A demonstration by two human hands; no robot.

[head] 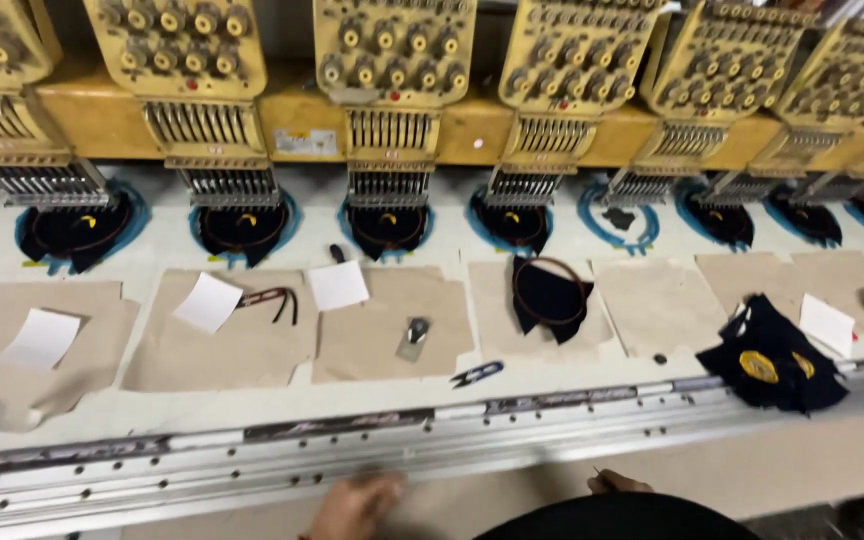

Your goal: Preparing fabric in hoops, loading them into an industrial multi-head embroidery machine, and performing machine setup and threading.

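At the bottom edge lies a dark rounded piece of cloth point(617, 518), close to me. My left hand point(357, 505) is blurred at its left side, below the metal rail point(352, 440); its fingers cannot be made out. My right hand point(617, 483) shows only its knuckles above the cloth's top edge, curled onto it. On the table beyond the rail lie small blue thread snips point(477, 374), a dark cloth in a hoop point(549, 295) and a pile of dark pieces with yellow embroidered badges point(774, 362).
A row of yellow embroidery heads point(392, 60) runs along the back, with dark hooped cloths point(387, 225) under the needles. Tan backing sheets point(242, 340), white paper slips point(208, 301), a red-and-black cord point(277, 298) and a small metal part point(417, 330) lie on the white table.
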